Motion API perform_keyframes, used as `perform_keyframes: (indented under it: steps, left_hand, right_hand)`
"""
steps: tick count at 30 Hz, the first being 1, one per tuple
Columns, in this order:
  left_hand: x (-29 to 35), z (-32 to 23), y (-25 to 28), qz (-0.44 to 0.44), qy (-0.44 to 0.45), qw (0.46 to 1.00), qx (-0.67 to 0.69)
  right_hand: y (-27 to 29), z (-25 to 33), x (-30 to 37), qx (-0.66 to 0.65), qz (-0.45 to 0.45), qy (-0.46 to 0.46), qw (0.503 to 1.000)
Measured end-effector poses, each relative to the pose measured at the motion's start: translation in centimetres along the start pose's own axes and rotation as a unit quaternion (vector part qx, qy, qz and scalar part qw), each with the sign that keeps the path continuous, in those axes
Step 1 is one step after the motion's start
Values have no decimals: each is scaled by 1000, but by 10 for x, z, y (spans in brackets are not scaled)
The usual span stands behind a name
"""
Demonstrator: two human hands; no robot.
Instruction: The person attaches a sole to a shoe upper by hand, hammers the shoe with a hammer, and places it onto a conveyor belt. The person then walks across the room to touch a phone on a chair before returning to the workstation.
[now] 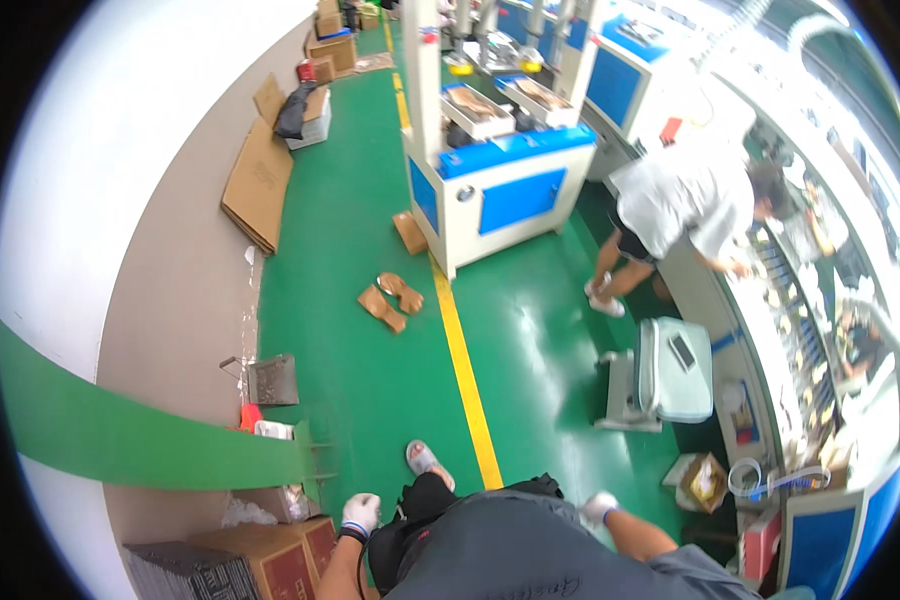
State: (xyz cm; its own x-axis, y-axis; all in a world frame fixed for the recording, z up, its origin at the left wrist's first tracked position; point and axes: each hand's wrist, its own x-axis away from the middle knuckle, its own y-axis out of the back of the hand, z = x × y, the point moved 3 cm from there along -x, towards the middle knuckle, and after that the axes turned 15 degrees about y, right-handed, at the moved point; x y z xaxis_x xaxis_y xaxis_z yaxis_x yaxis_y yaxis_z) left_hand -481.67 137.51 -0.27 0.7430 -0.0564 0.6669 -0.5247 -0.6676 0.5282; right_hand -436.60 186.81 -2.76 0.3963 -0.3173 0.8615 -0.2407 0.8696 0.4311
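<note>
My left hand [362,511], in a white glove with a dark band at the wrist, hangs beside my body with its fingers curled in. Nothing shows in it. On the other side of my body is my right hand [599,506], gloved in white too; its fingers are blurred and partly hidden. Both hands are apart from any work surface. Cardboard boxes [280,570] are the things nearest to my left hand. Ahead on the green floor lie a flat brown piece [382,309] and a curved brown piece [401,292], side by side.
A white and blue machine [523,200] holding trays stands ahead. At right, a person [685,200] bends over a long bench [770,330], near a padded stool [670,370] with a phone on it. A green beam [150,425] juts in at left; flattened cardboard [258,185] leans on the wall.
</note>
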Motion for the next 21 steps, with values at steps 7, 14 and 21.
perform_keyframes:
  steps: [7, 14, 21]
  left_hand:
    - [-152, -167, 99, -30, -14, 999, -19]
    - [-270, -185, 141, -22, 61, 996, -60]
    - [-329, -295, 214, -65, 56, 991, -104]
  right_hand:
    - [59, 160, -77, -46, -112, 205, 971]
    - [285, 391, -162, -131, -133, 116, 976]
    - [417, 583, -295, 126, -113, 186, 968]
